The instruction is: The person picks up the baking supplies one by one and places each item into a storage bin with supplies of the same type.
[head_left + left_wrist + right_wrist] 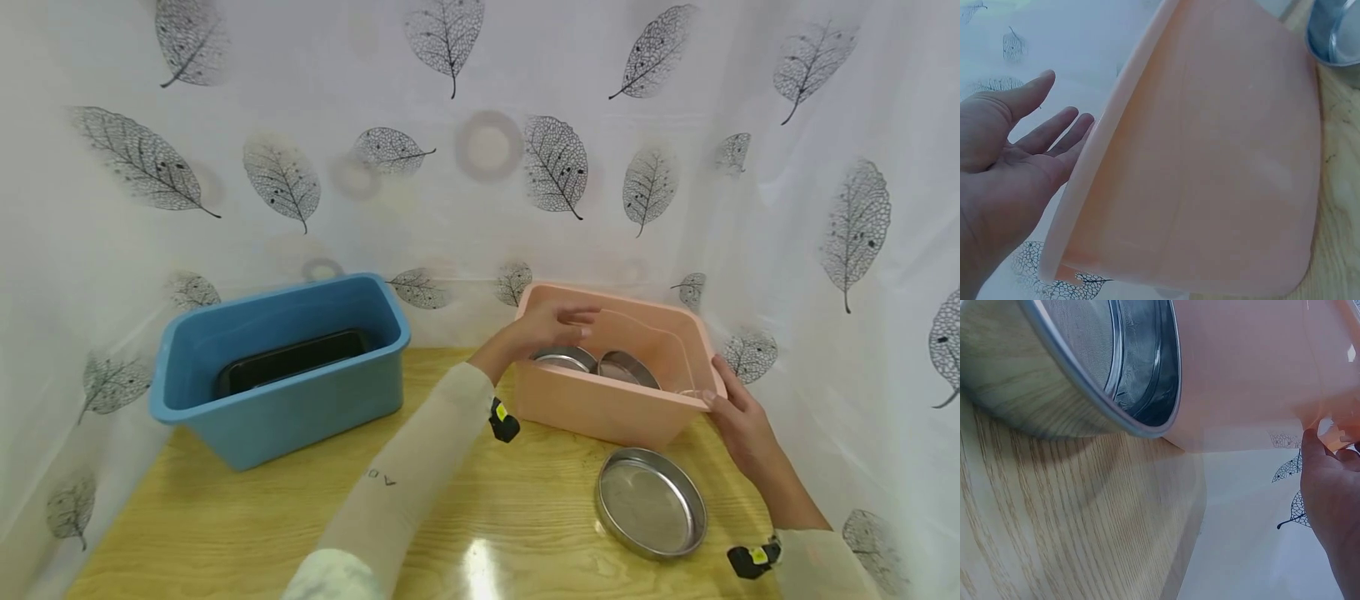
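My left hand [551,323] reaches over the near left rim of a pink plastic bin [600,408], its fingers loosely extended. In the left wrist view, that hand [1029,150] holds nothing, and its fingertips are right at the bin's rim. Inside the bin lie round metal sieves, one at the left [566,358] and one leaning beside it [628,369]. My right hand [742,425] grips the bin's right end at the rim, thumb in front. Another round metal sieve [651,504], shallow with a steel rim, lies on the table in front of the bin.
A blue plastic bin [322,400] stands at the left of the wooden table [480,483], with a black tray-like thing [300,358] inside. Behind and beside the table hangs a white curtain [360,233] printed with leaves.
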